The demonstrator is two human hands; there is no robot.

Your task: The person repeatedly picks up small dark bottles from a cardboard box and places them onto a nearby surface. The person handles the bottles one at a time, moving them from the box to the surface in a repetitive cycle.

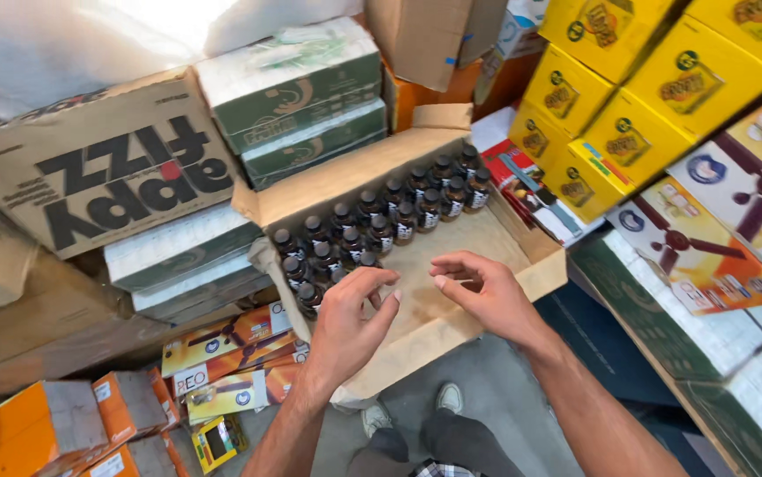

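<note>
An open cardboard carton [452, 305] sits in front of me with several small dark bottles [381, 225] with black caps standing along its far and left sides. My left hand [350, 322] hovers over the carton's near left part, fingers bent, its tips close to the nearest bottles [310, 287]. My right hand [487, 291] hangs over the bare cardboard bottom, fingers curled and apart. Neither hand holds anything.
Green-and-white cartons [297, 93] and a large brown box [103, 163] are stacked at the left. Yellow boxes [628, 97] and colourful fan-picture boxes [725, 221] are piled at the right. Orange boxes [72, 424] lie on the floor; my shoes [447, 402] stand below the carton.
</note>
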